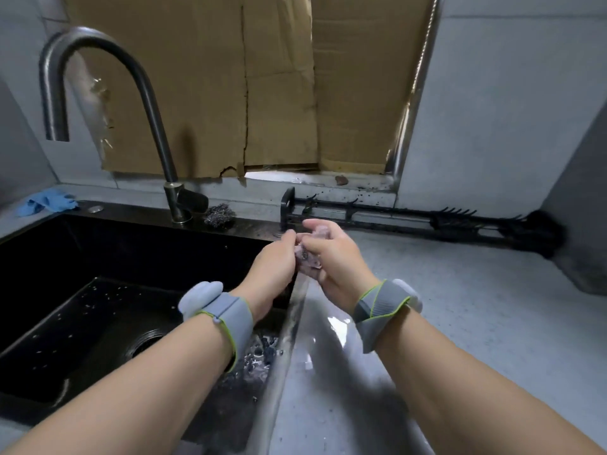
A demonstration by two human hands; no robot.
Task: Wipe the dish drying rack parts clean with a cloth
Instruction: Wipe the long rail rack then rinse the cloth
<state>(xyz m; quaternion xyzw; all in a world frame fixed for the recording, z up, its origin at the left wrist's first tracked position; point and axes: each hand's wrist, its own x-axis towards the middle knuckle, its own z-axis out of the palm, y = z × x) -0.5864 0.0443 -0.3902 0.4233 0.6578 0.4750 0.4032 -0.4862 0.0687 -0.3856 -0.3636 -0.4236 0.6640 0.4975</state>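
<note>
My left hand (274, 262) and right hand (335, 257) both close around one cloth (307, 257), a small pale pinkish wad, crumpled and dark-speckled, held above the sink's right rim (289, 326). One black rack part (410, 218), a long bar with prongs, lies along the counter's back edge. I count one tap (108, 90), one steel scourer (219, 215), one blue rag (46, 201) at the back left corner, and two grey wristbands (226, 315).

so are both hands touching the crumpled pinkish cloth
Touching: the head view shows the left hand and right hand closed around the crumpled pinkish cloth.
</note>
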